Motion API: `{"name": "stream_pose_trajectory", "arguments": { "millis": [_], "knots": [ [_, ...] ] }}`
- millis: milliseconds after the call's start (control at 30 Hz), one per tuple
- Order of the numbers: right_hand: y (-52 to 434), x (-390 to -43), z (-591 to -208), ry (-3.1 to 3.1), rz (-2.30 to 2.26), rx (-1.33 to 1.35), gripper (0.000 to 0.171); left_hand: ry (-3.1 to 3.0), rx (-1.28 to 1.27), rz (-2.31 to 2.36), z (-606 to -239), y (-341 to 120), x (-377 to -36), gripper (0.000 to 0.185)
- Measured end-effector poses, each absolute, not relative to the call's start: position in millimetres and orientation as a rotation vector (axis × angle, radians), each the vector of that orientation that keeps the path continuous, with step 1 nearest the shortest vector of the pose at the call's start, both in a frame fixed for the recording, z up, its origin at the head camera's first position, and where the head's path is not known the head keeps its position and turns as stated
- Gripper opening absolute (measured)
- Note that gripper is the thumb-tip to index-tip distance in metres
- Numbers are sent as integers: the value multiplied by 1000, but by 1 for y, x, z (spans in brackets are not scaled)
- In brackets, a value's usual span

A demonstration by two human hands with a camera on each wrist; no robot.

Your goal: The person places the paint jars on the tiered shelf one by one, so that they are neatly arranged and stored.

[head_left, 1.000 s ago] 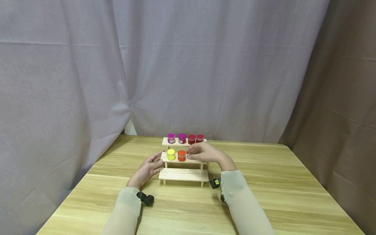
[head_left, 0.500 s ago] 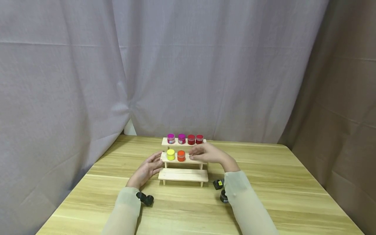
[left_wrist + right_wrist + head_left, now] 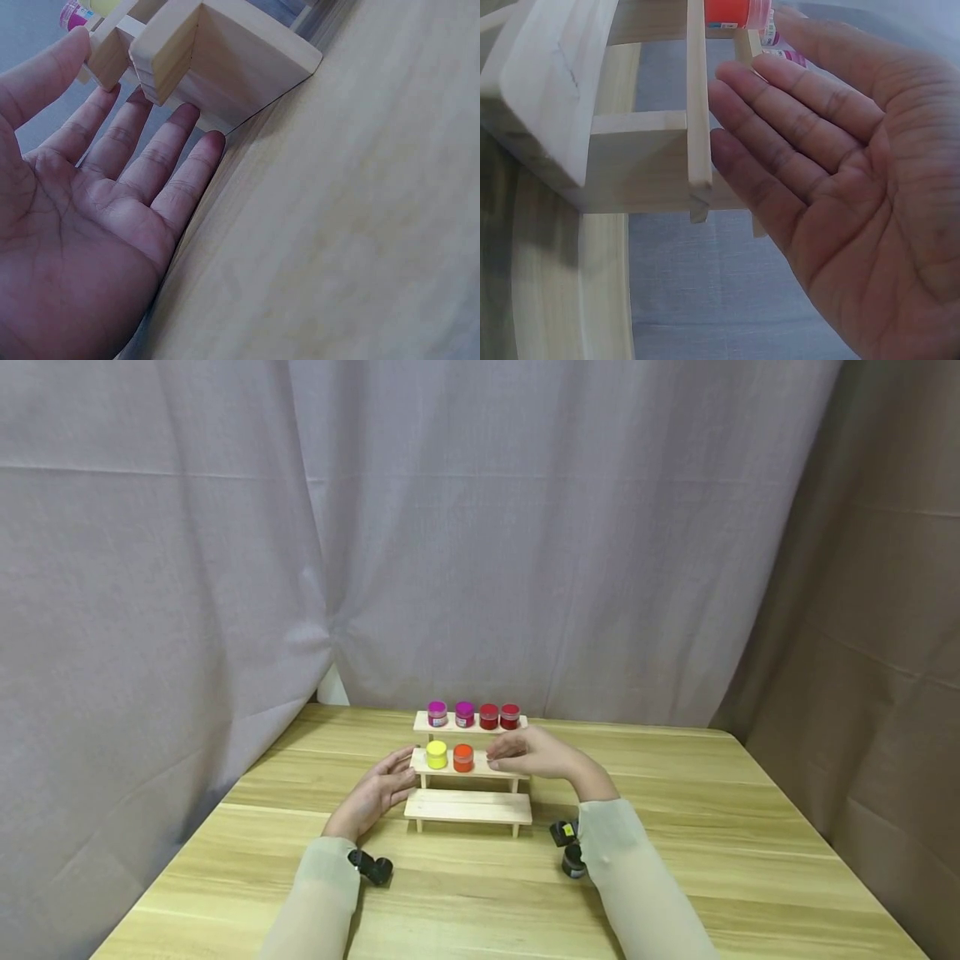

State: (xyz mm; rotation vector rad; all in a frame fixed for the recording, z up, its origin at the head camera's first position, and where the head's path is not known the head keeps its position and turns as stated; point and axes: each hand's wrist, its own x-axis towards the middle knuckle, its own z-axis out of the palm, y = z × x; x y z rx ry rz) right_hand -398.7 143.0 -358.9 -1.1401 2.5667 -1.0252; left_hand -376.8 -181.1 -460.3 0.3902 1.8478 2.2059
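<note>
A three-step wooden rack (image 3: 468, 807) stands on the table, with a yellow jar (image 3: 437, 755) and an orange jar (image 3: 462, 758) on its middle step. My left hand (image 3: 378, 789) is at the rack's left end, palm toward it. In the left wrist view its straightened fingers (image 3: 135, 146) reach the wooden end pieces. Over the right part of the middle step is my right hand (image 3: 540, 753), holding nothing, a small gap from the orange jar. Its fingers are extended and slightly bent in the right wrist view, fingertips (image 3: 724, 142) right at the step's edge.
Two purple jars (image 3: 465, 714) and two red jars (image 3: 489, 717) line the top step. Nothing stands on the bottom step. Behind the wooden table (image 3: 465, 902) hangs a grey curtain (image 3: 480, 543). Black cameras (image 3: 372, 867) are strapped at both wrists.
My right hand has drawn slightly to the right, widening the gap to the orange jar. The left hand and the jars stay where they were.
</note>
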Motion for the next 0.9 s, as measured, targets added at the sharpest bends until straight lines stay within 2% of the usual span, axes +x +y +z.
{"name": "stream_pose_trajectory", "arguments": {
  "millis": [900],
  "knots": [
    [151,-397,-360,2591,-977,-1193,34,1875,393,2204,-460,-183,-377,63]
  ]
}}
